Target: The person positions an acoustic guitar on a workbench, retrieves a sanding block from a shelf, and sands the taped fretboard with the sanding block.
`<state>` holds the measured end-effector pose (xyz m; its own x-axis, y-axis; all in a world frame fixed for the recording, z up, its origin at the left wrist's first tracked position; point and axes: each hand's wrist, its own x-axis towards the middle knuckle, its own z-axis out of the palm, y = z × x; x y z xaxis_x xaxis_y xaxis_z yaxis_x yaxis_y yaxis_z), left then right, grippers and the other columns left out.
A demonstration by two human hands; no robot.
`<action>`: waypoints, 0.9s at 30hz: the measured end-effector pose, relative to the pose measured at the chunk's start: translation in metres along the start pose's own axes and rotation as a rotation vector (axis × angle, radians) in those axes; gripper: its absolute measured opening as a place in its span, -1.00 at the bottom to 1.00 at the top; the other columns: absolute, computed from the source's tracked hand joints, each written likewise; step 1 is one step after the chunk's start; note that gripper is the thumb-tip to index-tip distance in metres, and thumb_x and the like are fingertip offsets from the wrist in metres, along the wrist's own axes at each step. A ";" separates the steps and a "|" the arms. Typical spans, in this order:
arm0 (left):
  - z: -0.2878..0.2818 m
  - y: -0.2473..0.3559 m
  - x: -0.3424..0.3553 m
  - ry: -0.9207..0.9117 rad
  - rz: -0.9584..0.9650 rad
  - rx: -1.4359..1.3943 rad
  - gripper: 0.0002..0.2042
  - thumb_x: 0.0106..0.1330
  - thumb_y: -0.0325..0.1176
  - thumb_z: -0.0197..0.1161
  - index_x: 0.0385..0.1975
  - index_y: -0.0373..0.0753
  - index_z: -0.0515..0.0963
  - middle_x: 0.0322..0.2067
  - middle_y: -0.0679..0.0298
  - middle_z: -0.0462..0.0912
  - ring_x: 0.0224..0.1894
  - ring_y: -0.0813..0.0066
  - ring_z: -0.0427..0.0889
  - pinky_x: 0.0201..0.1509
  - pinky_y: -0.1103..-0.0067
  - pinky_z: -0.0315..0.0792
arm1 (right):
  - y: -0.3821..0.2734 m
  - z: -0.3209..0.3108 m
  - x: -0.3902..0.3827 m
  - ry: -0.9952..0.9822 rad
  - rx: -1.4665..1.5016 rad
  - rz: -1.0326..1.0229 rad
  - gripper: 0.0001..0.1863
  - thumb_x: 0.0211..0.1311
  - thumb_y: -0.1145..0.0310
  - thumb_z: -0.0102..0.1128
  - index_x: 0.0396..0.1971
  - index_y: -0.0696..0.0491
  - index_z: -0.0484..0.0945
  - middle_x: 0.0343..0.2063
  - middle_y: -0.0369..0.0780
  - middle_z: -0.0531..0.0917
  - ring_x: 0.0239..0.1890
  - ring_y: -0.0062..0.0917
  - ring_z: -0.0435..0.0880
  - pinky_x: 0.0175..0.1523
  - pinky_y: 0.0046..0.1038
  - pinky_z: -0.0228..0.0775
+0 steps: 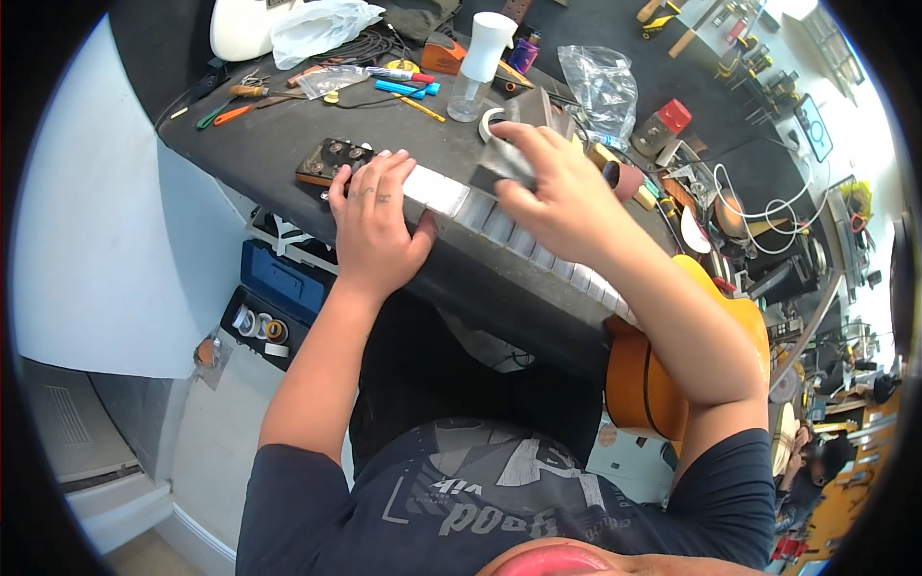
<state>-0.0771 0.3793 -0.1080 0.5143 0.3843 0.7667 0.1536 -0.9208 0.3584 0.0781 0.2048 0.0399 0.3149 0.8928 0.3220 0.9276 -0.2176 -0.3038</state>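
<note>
A guitar lies across the dark bench, its orange body (634, 379) at the right beside my torso. Its fretboard (519, 240) is covered with whitish strips, and the dark headstock (331, 158) points left. My left hand (376, 221) grips the neck just beside the headstock, fingers laid over the top and thumb along the near edge. Held in my right hand (557, 192) is a grey block (503, 167), over the far edge of the fretboard. My palm hides part of this block, and I cannot make out whether it touches the neck.
Beyond the neck stand a white spray bottle (475, 72), blue markers (408, 87) and a clear plastic bag (600, 86). Tools and cables crowd the right side. An open blue toolbox (279, 278) is below the bench at left. Another person (816, 466) is at far lower right.
</note>
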 end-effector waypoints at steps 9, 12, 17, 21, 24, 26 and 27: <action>-0.003 0.000 0.003 0.015 -0.001 -0.021 -0.30 0.14 -0.32 0.52 0.37 -0.17 0.52 0.41 0.25 0.60 0.55 0.21 0.46 0.71 -0.01 0.04 | -0.015 0.030 0.035 0.016 -0.071 0.014 -0.57 0.23 0.15 0.63 0.04 0.00 0.77 0.05 -0.08 0.74 0.16 -0.04 0.67 0.29 -0.03 0.53; -0.004 0.001 -0.002 -0.005 -0.011 -0.010 -0.31 0.16 -0.31 0.52 0.36 -0.18 0.51 0.42 0.24 0.58 0.55 0.21 0.47 0.71 -0.01 0.03 | -0.026 0.041 0.012 0.093 -0.039 -0.184 -0.60 0.19 0.16 0.66 -0.02 0.00 0.81 -0.05 -0.07 0.76 0.11 -0.03 0.70 0.24 -0.03 0.57; -0.004 0.001 0.000 -0.017 -0.013 -0.028 -0.31 0.16 -0.32 0.52 0.37 -0.18 0.50 0.42 0.22 0.57 0.56 0.18 0.46 0.71 -0.03 0.02 | -0.020 0.044 0.019 0.139 -0.164 -0.032 -0.53 0.10 0.16 0.72 -0.01 -0.01 0.79 -0.09 -0.02 0.72 0.07 -0.04 0.67 0.21 -0.04 0.57; -0.005 0.000 -0.002 -0.029 -0.006 0.011 -0.27 0.14 -0.20 0.60 0.36 -0.18 0.50 0.39 0.22 0.57 0.53 0.18 0.47 0.70 -0.04 0.01 | -0.037 0.045 0.004 0.110 -0.081 -0.195 -0.55 0.14 0.16 0.70 -0.02 -0.02 0.76 -0.11 -0.03 0.68 0.05 -0.07 0.65 0.16 -0.05 0.56; -0.003 0.001 -0.002 -0.017 0.010 -0.004 -0.28 0.14 -0.20 0.59 0.35 -0.18 0.51 0.39 0.22 0.57 0.53 0.18 0.47 0.70 -0.04 0.01 | -0.025 0.047 0.014 0.169 -0.196 -0.072 -0.55 0.08 0.17 0.73 -0.07 -0.02 0.74 -0.10 -0.04 0.66 0.03 -0.07 0.64 0.19 -0.05 0.53; 0.000 0.000 -0.001 -0.016 -0.003 0.022 -0.29 0.14 -0.20 0.58 0.34 -0.19 0.52 0.37 0.21 0.59 0.53 0.18 0.48 0.69 -0.03 0.02 | -0.041 0.049 0.004 0.130 -0.131 -0.182 -0.57 0.13 0.18 0.69 -0.05 -0.01 0.76 -0.10 0.01 0.68 0.05 -0.03 0.64 0.14 -0.05 0.55; -0.002 0.002 -0.002 -0.025 -0.003 0.014 -0.29 0.14 -0.20 0.58 0.34 -0.19 0.52 0.37 0.21 0.59 0.53 0.18 0.48 0.69 -0.03 0.02 | -0.044 0.047 -0.001 0.115 -0.109 -0.168 -0.58 0.14 0.18 0.69 -0.05 -0.01 0.76 -0.09 0.01 0.68 0.05 -0.03 0.64 0.14 -0.05 0.55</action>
<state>-0.0793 0.3765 -0.1079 0.5348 0.3856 0.7518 0.1669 -0.9205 0.3533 0.0271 0.2320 0.0106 0.1695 0.8707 0.4616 0.9831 -0.1169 -0.1406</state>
